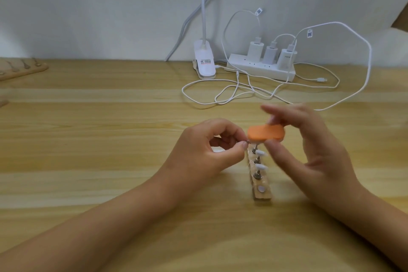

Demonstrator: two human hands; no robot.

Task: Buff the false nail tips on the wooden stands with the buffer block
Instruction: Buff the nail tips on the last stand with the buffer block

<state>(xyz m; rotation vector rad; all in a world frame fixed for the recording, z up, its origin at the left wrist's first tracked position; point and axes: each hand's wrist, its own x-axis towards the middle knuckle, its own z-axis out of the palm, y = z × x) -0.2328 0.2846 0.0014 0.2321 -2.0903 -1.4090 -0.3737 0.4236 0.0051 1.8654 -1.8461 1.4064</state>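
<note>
While the orange oval buffer [265, 132] hovers over the wooden stand's [262, 193] far end, white tips [261, 166] sit on pegs [256, 175] below. The right hand [320, 152] pinches the buffer between thumb and fingers; the left hand [207, 150] pinches at the far peg [256, 145].

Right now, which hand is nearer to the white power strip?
Right. The right hand, holding the orange buffer block, is in front of the power strip; the left hand is farther left.

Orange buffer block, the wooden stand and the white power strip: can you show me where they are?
orange buffer block [265, 132], head view, on its orange side.
wooden stand [263, 195], head view, on its near end.
power strip [254, 68], head view, on its white top.
</note>
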